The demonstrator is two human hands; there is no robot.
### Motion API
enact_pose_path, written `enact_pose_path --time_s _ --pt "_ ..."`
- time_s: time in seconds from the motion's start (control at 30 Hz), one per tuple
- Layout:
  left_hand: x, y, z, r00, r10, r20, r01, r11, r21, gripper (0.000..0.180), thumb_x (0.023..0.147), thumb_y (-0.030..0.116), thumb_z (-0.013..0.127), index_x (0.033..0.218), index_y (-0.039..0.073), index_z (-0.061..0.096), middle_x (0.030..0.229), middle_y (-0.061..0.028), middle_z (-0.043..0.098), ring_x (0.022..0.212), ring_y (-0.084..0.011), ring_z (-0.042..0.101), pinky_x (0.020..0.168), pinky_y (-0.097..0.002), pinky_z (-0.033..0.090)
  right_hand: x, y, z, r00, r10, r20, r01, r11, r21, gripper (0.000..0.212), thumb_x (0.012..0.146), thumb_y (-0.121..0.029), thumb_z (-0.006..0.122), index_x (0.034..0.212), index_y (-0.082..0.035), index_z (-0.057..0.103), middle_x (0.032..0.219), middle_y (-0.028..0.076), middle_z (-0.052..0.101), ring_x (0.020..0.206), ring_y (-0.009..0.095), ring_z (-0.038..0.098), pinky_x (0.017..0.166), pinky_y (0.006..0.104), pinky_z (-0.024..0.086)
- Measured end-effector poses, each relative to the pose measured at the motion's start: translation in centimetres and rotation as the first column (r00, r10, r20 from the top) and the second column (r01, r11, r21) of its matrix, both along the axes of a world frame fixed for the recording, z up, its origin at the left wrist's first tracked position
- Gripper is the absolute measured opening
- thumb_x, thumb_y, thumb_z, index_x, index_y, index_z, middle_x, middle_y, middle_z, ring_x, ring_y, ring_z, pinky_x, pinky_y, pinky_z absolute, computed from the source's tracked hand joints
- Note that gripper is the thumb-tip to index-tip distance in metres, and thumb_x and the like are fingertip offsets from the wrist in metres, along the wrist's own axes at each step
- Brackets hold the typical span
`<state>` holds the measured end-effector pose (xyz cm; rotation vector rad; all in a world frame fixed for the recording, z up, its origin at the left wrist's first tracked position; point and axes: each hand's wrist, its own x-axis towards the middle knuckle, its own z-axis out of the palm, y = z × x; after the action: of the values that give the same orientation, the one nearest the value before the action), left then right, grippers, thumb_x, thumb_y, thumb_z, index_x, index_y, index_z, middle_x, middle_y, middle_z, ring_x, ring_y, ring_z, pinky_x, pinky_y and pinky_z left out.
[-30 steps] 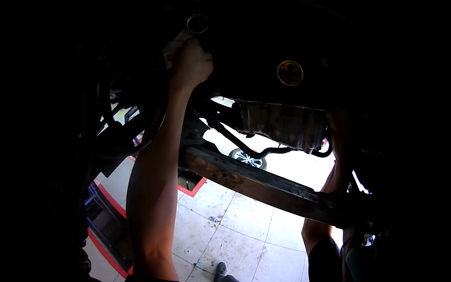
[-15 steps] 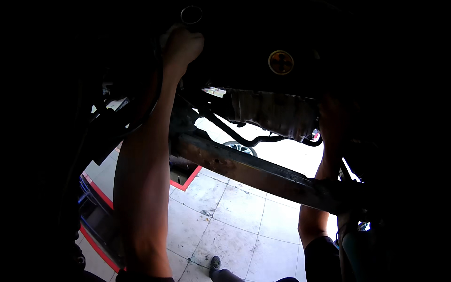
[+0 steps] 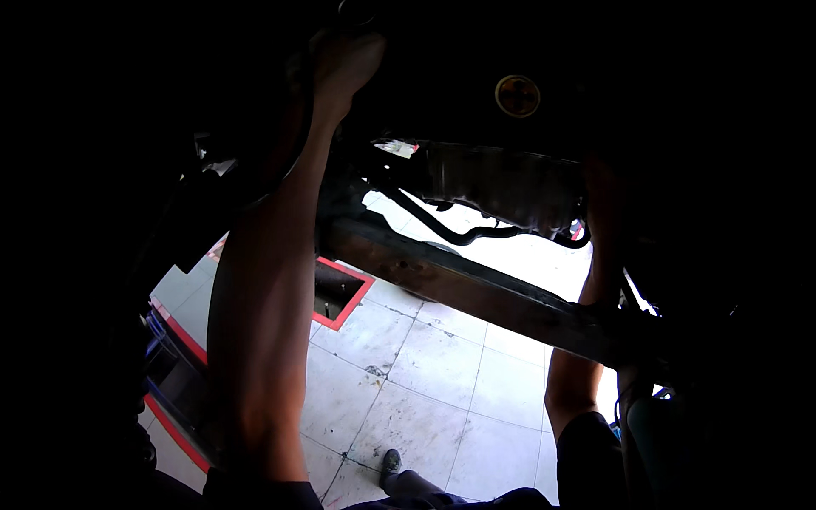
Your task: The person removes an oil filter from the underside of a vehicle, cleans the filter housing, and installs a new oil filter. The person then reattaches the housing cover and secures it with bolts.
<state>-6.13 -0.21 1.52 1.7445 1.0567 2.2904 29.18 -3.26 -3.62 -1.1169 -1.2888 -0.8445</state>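
Observation:
My left hand (image 3: 350,64) is raised high among dark machinery, its fingers curled and closed. Whatever it grips is lost in shadow. Just above it shows the faint rim of a round part (image 3: 357,10). On the other side, my right forearm (image 3: 602,263) passes up behind a metal beam (image 3: 459,276). My right hand (image 3: 603,183) is in deep shade beside the right end of a dark ribbed housing (image 3: 501,183), and its fingers cannot be made out. A bent black hose (image 3: 450,238) runs below that housing.
A round yellow-rimmed part (image 3: 518,96) sits overhead between my arms. Far below is a pale tiled floor (image 3: 425,365), with red-edged recesses such as the small pit (image 3: 338,293). A shoe (image 3: 390,461) shows at the bottom. Part of a wheel (image 3: 442,248) shows behind the beam.
The view has shifted slightly, so the beam and housing stand a little higher and the left hand a little further right. Less of the wheel shows. Both arms keep nearly the same pose.

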Motion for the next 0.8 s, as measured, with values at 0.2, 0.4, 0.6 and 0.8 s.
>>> enact_pose_path --time_s 0.2,0.4,0.6,0.8 --pt "-0.3 1.9 0.3 0.614 0.730 -0.300 -0.509 0.656 0.557 0.018 0.095 0.019 0.055 0.099 0.011 0.071 0.067 -0.0045 0.063 0.054 -0.0155 0.058 0.050 -0.0307 0.046 2.0 1.2 0.1 0.892 -0.294 0.342 0.226 0.948 0.225 0.033 0.091 -0.025 0.073 0.118 -0.007 0.068 0.110 0.013 0.070 0.095 0.025 0.071 0.079 0.0372 0.058" --pt "-3.3 6.0 1.1 -0.345 0.854 -0.389 -0.497 0.186 0.848 0.025 0.097 0.017 0.054 0.117 0.010 0.067 0.086 -0.0083 0.068 0.074 -0.0164 0.067 0.062 -0.0319 0.055 -2.2 -2.6 0.1 0.994 -0.061 -0.094 0.056 0.997 -0.053 0.037 0.089 -0.027 0.075 0.119 -0.006 0.068 0.107 0.013 0.071 0.095 0.026 0.071 0.082 0.0383 0.057" --pt "-4.7 5.2 1.0 0.447 0.680 -0.581 -0.640 0.697 0.324 0.025 0.093 0.023 0.058 0.107 0.004 0.067 0.093 -0.0157 0.070 0.083 -0.0265 0.070 0.073 -0.0384 0.057 -1.5 -2.1 0.3 0.998 -0.035 -0.045 0.031 0.996 -0.080 0.039 0.090 -0.029 0.073 0.121 -0.006 0.067 0.111 0.014 0.070 0.099 0.027 0.070 0.086 0.0416 0.056" --pt "-4.5 0.8 0.9 0.672 0.589 -0.448 -0.565 0.800 0.203 0.025 0.092 0.024 0.058 0.101 0.003 0.068 0.090 -0.0168 0.070 0.081 -0.0289 0.070 0.072 -0.0402 0.056 0.4 -0.2 -0.2 0.952 -0.241 0.190 0.236 0.970 0.049 0.040 0.091 -0.033 0.071 0.121 -0.007 0.067 0.116 0.014 0.068 0.102 0.028 0.068 0.088 0.0418 0.055"
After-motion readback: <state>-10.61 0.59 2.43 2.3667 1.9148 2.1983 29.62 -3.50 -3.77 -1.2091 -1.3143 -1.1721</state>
